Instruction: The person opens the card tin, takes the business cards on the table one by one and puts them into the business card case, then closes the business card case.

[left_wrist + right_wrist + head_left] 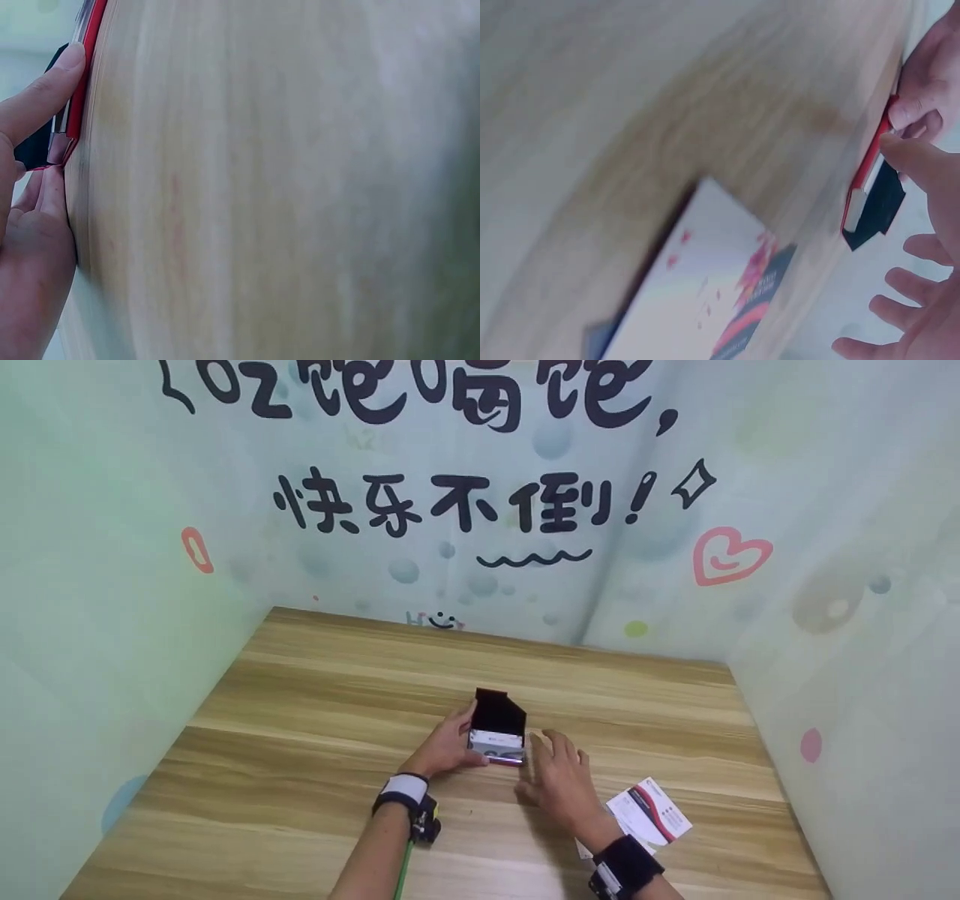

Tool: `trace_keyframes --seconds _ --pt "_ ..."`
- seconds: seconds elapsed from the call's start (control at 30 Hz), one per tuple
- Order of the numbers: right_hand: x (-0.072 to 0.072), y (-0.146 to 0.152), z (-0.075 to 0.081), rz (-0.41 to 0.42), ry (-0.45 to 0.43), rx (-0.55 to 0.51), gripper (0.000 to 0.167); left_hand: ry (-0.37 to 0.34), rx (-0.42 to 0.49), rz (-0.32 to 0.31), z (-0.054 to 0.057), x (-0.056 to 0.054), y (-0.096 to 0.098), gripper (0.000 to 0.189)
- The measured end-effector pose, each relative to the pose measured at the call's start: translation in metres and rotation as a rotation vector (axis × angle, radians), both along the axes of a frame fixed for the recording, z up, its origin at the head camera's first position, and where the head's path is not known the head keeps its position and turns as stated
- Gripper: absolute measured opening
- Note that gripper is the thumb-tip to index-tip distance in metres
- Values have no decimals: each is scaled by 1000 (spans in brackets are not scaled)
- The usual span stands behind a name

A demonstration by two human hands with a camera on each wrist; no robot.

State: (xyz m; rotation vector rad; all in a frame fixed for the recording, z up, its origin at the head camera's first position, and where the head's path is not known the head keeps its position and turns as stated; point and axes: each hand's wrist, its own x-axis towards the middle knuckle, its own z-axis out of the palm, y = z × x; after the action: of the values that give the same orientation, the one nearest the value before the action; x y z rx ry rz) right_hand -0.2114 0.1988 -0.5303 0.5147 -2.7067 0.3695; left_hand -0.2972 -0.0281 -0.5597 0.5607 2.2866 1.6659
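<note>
A small business card case (497, 760) with a red body lies on the wooden table, its black lid (496, 711) flipped up at the back. Pale printed cards (498, 741) show inside. My left hand (446, 748) grips the case's left side, thumb at the near edge and fingers round behind, as the left wrist view also shows along the red edge (84, 90). Just right of the case hovers my right hand (561, 780), fingers spread and holding nothing. In the right wrist view its thumb overlaps the case (870, 161).
Loose business cards (651, 814) with red and dark stripes lie overlapping on the table (300, 697), beside my right wrist. Printed cloth walls (480, 585) enclose the table at the back and both sides. Each wrist wears a strapped camera.
</note>
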Motion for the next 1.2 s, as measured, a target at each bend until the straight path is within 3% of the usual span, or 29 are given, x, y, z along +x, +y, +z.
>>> trace_keyframes --seconds 0.43,0.63,1.2 --pt "7 36 17 -92 40 -6 92 20 -28 3 1 0 -2 113" --pt "17 56 15 -114 53 -4 90 15 23 -17 2 0 -1 111" --pt "46 103 13 -244 -136 -35 83 3 -32 15 5 2 -1 111"
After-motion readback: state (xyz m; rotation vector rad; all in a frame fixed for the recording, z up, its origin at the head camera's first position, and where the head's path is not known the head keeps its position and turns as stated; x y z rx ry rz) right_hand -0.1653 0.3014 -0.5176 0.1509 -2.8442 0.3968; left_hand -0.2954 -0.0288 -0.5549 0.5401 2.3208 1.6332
